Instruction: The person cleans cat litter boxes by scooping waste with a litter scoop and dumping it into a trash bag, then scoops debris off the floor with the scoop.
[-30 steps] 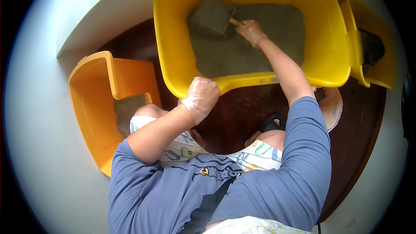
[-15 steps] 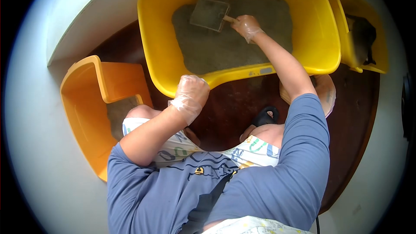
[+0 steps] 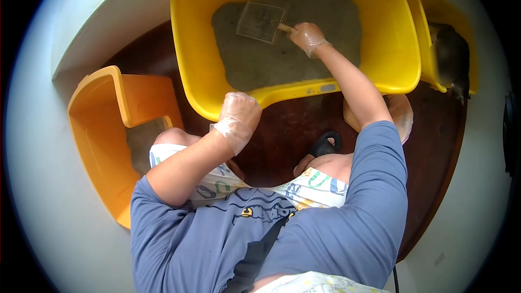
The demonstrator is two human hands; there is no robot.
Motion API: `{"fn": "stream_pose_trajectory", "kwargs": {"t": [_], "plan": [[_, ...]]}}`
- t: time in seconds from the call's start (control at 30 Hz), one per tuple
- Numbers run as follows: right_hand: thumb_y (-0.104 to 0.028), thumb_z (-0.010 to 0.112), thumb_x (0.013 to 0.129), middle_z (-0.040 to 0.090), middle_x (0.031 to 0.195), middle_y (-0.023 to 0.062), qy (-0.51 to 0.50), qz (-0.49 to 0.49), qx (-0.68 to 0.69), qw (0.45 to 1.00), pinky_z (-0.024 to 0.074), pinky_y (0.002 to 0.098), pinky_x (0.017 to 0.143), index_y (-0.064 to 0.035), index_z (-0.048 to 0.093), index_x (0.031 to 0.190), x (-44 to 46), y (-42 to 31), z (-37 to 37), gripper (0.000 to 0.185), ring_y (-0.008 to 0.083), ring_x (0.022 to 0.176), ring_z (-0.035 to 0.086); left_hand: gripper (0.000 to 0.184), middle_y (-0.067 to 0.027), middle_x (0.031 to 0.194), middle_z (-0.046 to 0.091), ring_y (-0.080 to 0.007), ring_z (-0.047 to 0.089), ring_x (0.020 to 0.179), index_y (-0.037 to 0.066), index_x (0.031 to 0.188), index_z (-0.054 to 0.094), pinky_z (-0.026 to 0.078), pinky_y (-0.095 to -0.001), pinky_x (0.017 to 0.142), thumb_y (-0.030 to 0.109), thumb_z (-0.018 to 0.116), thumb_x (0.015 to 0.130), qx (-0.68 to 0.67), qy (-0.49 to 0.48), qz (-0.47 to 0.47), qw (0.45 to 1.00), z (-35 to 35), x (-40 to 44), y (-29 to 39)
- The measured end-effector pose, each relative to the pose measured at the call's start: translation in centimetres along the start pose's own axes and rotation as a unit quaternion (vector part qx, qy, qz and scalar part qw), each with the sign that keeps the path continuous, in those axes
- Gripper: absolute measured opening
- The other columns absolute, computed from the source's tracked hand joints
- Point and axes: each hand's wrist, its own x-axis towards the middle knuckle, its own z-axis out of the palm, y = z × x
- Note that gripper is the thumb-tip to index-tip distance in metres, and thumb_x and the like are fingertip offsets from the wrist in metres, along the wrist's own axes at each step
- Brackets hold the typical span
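A large yellow tub [image 3: 391, 32] holds a layer of grey-brown granular litter [image 3: 287, 65]. In its left part is a sifting scoop [image 3: 261, 21] with a square mesh head and a light handle. My right hand [image 3: 308, 38], in a clear plastic glove, is closed round the end of that handle, above the litter. At the near rim, my left hand [image 3: 240, 113], also gloved, is closed on the tub's edge at its lower left. The mesh head looks flat, with litter visible through it.
An orange bin [image 3: 149, 97] with litter inside stands at the left. On the right, a second yellow bin [image 3: 420, 49] has a dark animal [image 3: 451, 57] in or beside it. A round pale container [image 3: 399, 114] sits under my right arm.
The scoop, heaped with litter a second ago, now shows bare mesh. The view has shifted, so the tubs appear farther left. The dark animal at the right has moved lower. Both hands keep their grip.
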Motion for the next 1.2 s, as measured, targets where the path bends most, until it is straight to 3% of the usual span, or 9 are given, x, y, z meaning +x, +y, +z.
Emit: {"fn": "stream_pose_trajectory", "kwargs": {"t": [0.23, 0.33, 0.43, 0.47, 0.57, 0.77, 0.83, 0.93, 1.2], "plan": [[-0.041, 0.073, 0.083, 0.073, 0.107, 0.0209, -0.137, 0.021, -0.029, 0.990, 0.0536, 0.0416, 0.091, -0.0064, 0.075, 0.110, 1.4, 3.1, -4.6, 0.044, 0.0390, 0.101, 0.068, 0.009, -0.0052, 0.076, 0.069, -0.0204, 0.069, 0.077, 0.012, 0.080, 0.074, 0.049, -0.0343, 0.064, 0.016, 0.066, 0.081, -0.013, 0.003, 0.004, 1.000, 0.5, -0.2, 0.0], [-0.039, 0.078, 0.079, 0.074, 0.108, 0.0152, -0.207, 0.120, -0.048, 0.970, 0.0535, 0.0384, 0.090, -0.0097, 0.073, 0.118, -0.6, 4.0, -9.4, 0.049, 0.0318, 0.102, 0.070, 0.009, -0.0052, 0.077, 0.070, -0.0205, 0.069, 0.078, 0.012, 0.080, 0.074, 0.050, -0.0341, 0.064, 0.016, 0.065, 0.081, -0.013, 0.006, 0.018, 1.000, 0.0, -0.6, 0.1], [-0.038, 0.078, 0.081, 0.073, 0.097, 0.0162, -0.254, 0.082, -0.112, 0.957, 0.0523, 0.0373, 0.083, -0.0048, 0.073, 0.112, -1.7, 6.2, -11.5, 0.046, 0.0287, 0.089, 0.068, 0.010, -0.0058, 0.076, 0.069, -0.0212, 0.069, 0.077, 0.011, 0.078, 0.073, 0.050, -0.0339, 0.064, 0.015, 0.065, 0.081, -0.004, 0.012, 0.019, 1.000, -0.3, -0.5, 0.1], [-0.036, 0.076, 0.082, 0.074, 0.102, 0.0183, -0.280, 0.098, -0.137, 0.945, 0.0529, 0.0401, 0.088, -0.0052, 0.073, 0.113, -1.8, 6.5, -11.7, 0.044, 0.0318, 0.096, 0.069, 0.010, -0.0060, 0.076, 0.069, -0.0213, 0.069, 0.076, 0.010, 0.078, 0.073, 0.050, -0.0339, 0.064, 0.015, 0.065, 0.081, -0.006, 0.012, 0.021, 1.000, -0.4, -0.6, 0.0], [-0.031, 0.072, 0.084, 0.073, 0.108, 0.0219, -0.230, -0.006, -0.247, 0.941, 0.0525, 0.0427, 0.094, -0.0059, 0.074, 0.114, -0.8, 10.8, -8.0, 0.039, 0.0364, 0.104, 0.068, 0.010, -0.0065, 0.074, 0.069, -0.0214, 0.068, 0.075, 0.010, 0.078, 0.072, 0.050, -0.0343, 0.064, 0.015, 0.064, 0.081, -0.006, 0.008, 0.022, 1.000, -0.1, -0.5, 0.0], [-0.025, 0.067, 0.084, 0.070, 0.115, 0.0229, -0.232, 0.033, -0.199, 0.952, 0.0531, 0.0437, 0.096, -0.0054, 0.075, 0.111, -2.2, 3.4, -3.1, 0.034, 0.0394, 0.109, 0.066, 0.010, -0.0069, 0.075, 0.069, -0.0221, 0.069, 0.075, 0.011, 0.078, 0.072, 0.050, -0.0347, 0.064, 0.014, 0.064, 0.082, -0.007, 0.010, 0.044, 0.999, 0.0, -0.9, 0.1], [-0.027, 0.067, 0.085, 0.069, 0.117, 0.0241, -0.249, -0.006, -0.178, 0.952, 0.0537, 0.0429, 0.095, 0.0012, 0.075, 0.108, -1.7, 2.5, -0.3, 0.037, 0.0378, 0.109, 0.067, 0.011, -0.0069, 0.075, 0.069, -0.0222, 0.069, 0.075, 0.010, 0.077, 0.073, 0.050, -0.0349, 0.064, 0.014, 0.064, 0.082, -0.019, 0.009, 0.050, 0.999, -0.3, -0.5, -0.1], [-0.032, 0.069, 0.085, 0.071, 0.114, 0.0235, -0.234, 0.006, -0.098, 0.967, 0.0538, 0.0424, 0.093, -0.0002, 0.075, 0.108, -2.2, 2.2, 2.9, 0.040, 0.0377, 0.106, 0.068, 0.010, -0.0068, 0.075, 0.070, -0.0221, 0.069, 0.075, 0.010, 0.078, 0.073, 0.051, -0.0348, 0.064, 0.014, 0.064, 0.082, 0.010, -0.002, 0.046, 0.999, -0.8, -0.3, -0.1], [-0.039, 0.076, 0.080, 0.073, 0.103, 0.0218, -0.170, 0.031, 0.004, 0.985, 0.0536, 0.0400, 0.089, -0.0019, 0.075, 0.109, -1.8, 5.4, -2.1, 0.047, 0.0360, 0.097, 0.069, 0.009, -0.0072, 0.076, 0.070, -0.0222, 0.070, 0.076, 0.010, 0.079, 0.074, 0.052, -0.0349, 0.065, 0.014, 0.066, 0.082, 0.004, -0.018, 0.032, 0.999, -0.3, -0.2, -0.3]]}}
